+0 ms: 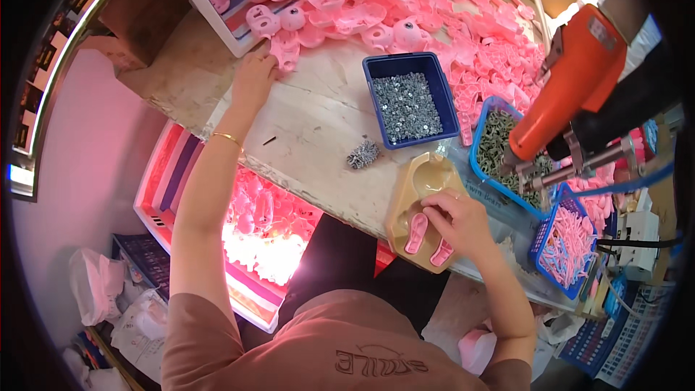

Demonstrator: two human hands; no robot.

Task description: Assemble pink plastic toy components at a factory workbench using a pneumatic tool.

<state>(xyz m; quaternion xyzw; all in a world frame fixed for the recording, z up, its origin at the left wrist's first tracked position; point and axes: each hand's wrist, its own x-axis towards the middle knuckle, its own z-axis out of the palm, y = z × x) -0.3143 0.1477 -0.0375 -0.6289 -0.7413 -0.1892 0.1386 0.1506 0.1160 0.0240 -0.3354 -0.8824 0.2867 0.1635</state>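
My left hand [255, 78] reaches to the far left of the table, its fingers curled at the lower edge of a pink plastic doll-part shell [284, 52] by the pile. My right hand [460, 221] is over a tan moulded fixture [399, 206] at the table's near edge. Its fingertips are pinched together at the upper end of a pink leg-shaped shell [415, 234] lying in the fixture. A second pink leg-shaped shell [442, 252] lies beside it, partly under the hand. The fixture's upper hollow shows no pink part.
A blue bin of small metal screws [407, 108] stands beyond a spiky clump of screws [363, 153]. Pink shells [333, 3] heap at the back. An orange power screwdriver [572, 80] hangs at right, above blue baskets of green parts [499, 137] and pink sticks [568, 239].
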